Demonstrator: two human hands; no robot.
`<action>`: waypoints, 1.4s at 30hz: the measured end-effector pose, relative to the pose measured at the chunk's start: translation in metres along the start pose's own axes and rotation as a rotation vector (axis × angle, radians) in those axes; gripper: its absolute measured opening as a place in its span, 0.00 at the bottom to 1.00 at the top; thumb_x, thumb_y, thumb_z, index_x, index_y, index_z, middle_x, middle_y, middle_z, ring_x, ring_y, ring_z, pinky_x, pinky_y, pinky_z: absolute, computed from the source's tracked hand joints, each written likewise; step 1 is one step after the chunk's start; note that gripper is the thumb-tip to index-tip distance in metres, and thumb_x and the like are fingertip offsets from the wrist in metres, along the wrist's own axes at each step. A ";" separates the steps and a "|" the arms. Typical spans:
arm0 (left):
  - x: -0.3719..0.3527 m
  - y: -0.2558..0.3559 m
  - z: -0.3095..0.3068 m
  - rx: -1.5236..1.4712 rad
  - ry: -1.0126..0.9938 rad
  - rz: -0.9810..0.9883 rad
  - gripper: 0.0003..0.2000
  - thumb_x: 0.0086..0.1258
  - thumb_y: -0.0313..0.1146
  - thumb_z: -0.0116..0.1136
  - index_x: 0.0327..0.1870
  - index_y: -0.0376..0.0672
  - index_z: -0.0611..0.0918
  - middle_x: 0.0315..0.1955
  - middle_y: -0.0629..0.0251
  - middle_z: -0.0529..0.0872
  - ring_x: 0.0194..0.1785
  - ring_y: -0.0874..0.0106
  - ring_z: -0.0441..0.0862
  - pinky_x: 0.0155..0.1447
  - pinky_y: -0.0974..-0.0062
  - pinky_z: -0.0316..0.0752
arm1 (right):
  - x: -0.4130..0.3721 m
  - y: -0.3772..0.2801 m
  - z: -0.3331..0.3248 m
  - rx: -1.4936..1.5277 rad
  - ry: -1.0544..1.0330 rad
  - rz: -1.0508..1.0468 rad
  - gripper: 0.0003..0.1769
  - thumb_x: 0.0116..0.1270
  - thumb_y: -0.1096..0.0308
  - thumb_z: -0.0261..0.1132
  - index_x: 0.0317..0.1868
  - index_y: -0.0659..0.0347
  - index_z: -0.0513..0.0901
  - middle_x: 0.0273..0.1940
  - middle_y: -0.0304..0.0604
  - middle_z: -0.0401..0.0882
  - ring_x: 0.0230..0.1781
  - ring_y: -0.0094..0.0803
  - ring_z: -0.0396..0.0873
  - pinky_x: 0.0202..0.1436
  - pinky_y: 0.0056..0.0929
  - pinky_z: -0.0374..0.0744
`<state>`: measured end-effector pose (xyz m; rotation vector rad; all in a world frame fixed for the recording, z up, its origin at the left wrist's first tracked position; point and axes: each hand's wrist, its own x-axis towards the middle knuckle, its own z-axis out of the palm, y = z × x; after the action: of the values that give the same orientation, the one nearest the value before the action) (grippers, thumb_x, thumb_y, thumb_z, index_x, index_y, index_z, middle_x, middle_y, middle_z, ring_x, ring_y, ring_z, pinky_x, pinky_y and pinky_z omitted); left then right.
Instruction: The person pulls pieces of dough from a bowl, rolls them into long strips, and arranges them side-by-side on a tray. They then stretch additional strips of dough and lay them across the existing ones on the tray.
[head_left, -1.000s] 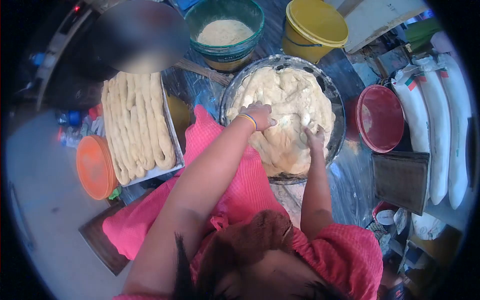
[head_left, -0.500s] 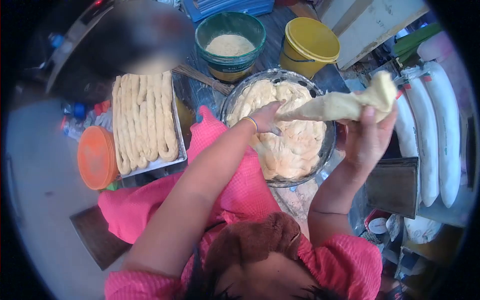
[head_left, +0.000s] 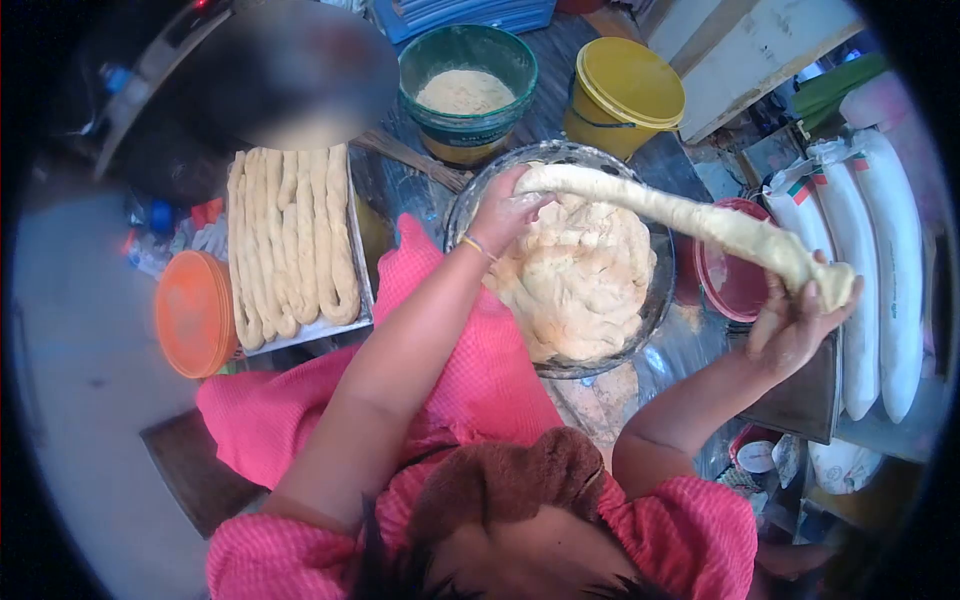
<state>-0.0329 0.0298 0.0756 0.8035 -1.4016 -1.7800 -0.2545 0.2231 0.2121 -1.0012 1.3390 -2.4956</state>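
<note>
A long strip of dough (head_left: 690, 215) stretches between my hands above a big round basin (head_left: 663, 290). My left hand (head_left: 508, 212), over the basin's left side, is closed round one end of the strip. Out to the right, beyond the rim, my right hand (head_left: 800, 315) grips the thicker, lumpy end. A large mass of soft, pale dough (head_left: 580, 285) fills much of the basin. To the left, a tray (head_left: 362, 265) bears several long dough ropes (head_left: 290, 240) laid side by side, some folded back at the near end.
Behind the basin stand a green bucket (head_left: 468, 110) of flour-like powder and a yellow lidded bucket (head_left: 630, 95). A dark red bucket (head_left: 735, 260) is right of it, near long white packages (head_left: 885, 270). Orange lids (head_left: 190, 310) lie by the tray.
My right hand has moved right and down, drawing the dough strip out longer and thinner. My left hand has shifted slightly up and left with the other end.
</note>
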 end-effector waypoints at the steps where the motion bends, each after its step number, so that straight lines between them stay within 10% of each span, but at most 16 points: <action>1: -0.003 0.005 -0.003 -0.057 0.015 0.065 0.12 0.55 0.30 0.62 0.39 0.38 0.77 0.23 0.75 0.74 0.22 0.85 0.67 0.25 0.84 0.64 | -0.006 0.007 -0.008 -0.002 0.000 0.089 0.39 0.56 0.76 0.60 0.66 0.57 0.50 0.54 0.61 0.63 0.53 0.55 0.69 0.46 0.45 0.80; 6: 0.004 0.082 0.007 -0.095 -0.082 0.260 0.12 0.49 0.26 0.58 0.37 0.40 0.75 0.23 0.72 0.76 0.24 0.82 0.70 0.29 0.85 0.65 | -0.030 0.039 -0.033 0.204 -0.173 0.383 0.38 0.59 0.78 0.57 0.67 0.60 0.48 0.60 0.61 0.57 0.59 0.50 0.65 0.51 0.44 0.78; 11: 0.011 0.150 0.032 -0.039 -0.269 0.333 0.11 0.52 0.26 0.57 0.37 0.37 0.74 0.23 0.69 0.76 0.24 0.80 0.73 0.29 0.84 0.69 | -0.026 0.042 -0.032 0.068 -0.053 0.257 0.34 0.64 0.67 0.58 0.66 0.62 0.52 0.59 0.58 0.60 0.58 0.46 0.66 0.51 0.40 0.78; 14: -0.003 0.139 0.046 -0.015 -0.419 0.060 0.12 0.55 0.30 0.58 0.39 0.37 0.74 0.24 0.68 0.77 0.22 0.81 0.74 0.26 0.84 0.71 | -0.020 0.042 -0.038 -0.077 0.095 -0.048 0.39 0.59 0.51 0.63 0.63 0.64 0.58 0.49 0.49 0.72 0.47 0.34 0.73 0.48 0.31 0.76; 21: -0.032 0.000 0.036 0.062 -0.737 -0.662 0.15 0.57 0.32 0.57 0.43 0.35 0.74 0.26 0.66 0.79 0.21 0.80 0.75 0.27 0.83 0.73 | -0.005 0.100 -0.061 -0.447 0.562 -0.121 0.34 0.59 0.57 0.65 0.60 0.65 0.62 0.44 0.43 0.72 0.43 0.31 0.73 0.45 0.27 0.75; 27: -0.024 -0.076 0.014 1.594 -0.757 -0.346 0.29 0.52 0.47 0.61 0.52 0.37 0.74 0.50 0.48 0.75 0.53 0.56 0.74 0.57 0.63 0.68 | -0.073 0.350 -0.136 -1.162 -0.324 0.331 0.33 0.51 0.57 0.70 0.54 0.68 0.73 0.49 0.51 0.74 0.49 0.36 0.72 0.53 0.32 0.70; 32: -0.003 -0.086 -0.005 1.231 -0.655 -0.378 0.35 0.54 0.54 0.58 0.58 0.37 0.70 0.56 0.46 0.70 0.58 0.53 0.70 0.61 0.64 0.65 | -0.147 0.384 -0.068 -1.384 -0.017 0.459 0.38 0.58 0.48 0.57 0.63 0.66 0.61 0.66 0.61 0.52 0.69 0.50 0.46 0.69 0.46 0.47; 35: -0.003 -0.083 0.001 1.172 -0.590 -0.378 0.35 0.57 0.54 0.55 0.59 0.36 0.68 0.56 0.44 0.68 0.60 0.50 0.67 0.62 0.64 0.62 | -0.157 0.359 -0.031 -1.747 -0.899 0.277 0.35 0.63 0.50 0.49 0.66 0.59 0.56 0.69 0.53 0.47 0.70 0.48 0.46 0.67 0.59 0.44; 38: -0.003 -0.082 -0.004 1.171 -0.646 -0.358 0.36 0.59 0.56 0.52 0.60 0.34 0.66 0.57 0.43 0.67 0.61 0.51 0.65 0.64 0.65 0.60 | -0.136 0.317 -0.058 -1.699 -0.950 0.403 0.33 0.65 0.50 0.47 0.68 0.51 0.54 0.70 0.47 0.45 0.71 0.45 0.43 0.66 0.61 0.43; 42: 0.000 -0.064 -0.012 1.149 -0.655 -0.421 0.36 0.59 0.56 0.52 0.60 0.35 0.67 0.57 0.44 0.68 0.62 0.52 0.64 0.64 0.65 0.59 | -0.157 0.332 -0.118 -1.536 -0.429 0.755 0.39 0.65 0.41 0.43 0.71 0.47 0.43 0.72 0.43 0.37 0.72 0.40 0.36 0.67 0.60 0.34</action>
<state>-0.0333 0.0331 0.0108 1.1723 -2.9776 -1.4565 -0.2666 0.1712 -0.1698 -0.7531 2.6503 -0.4030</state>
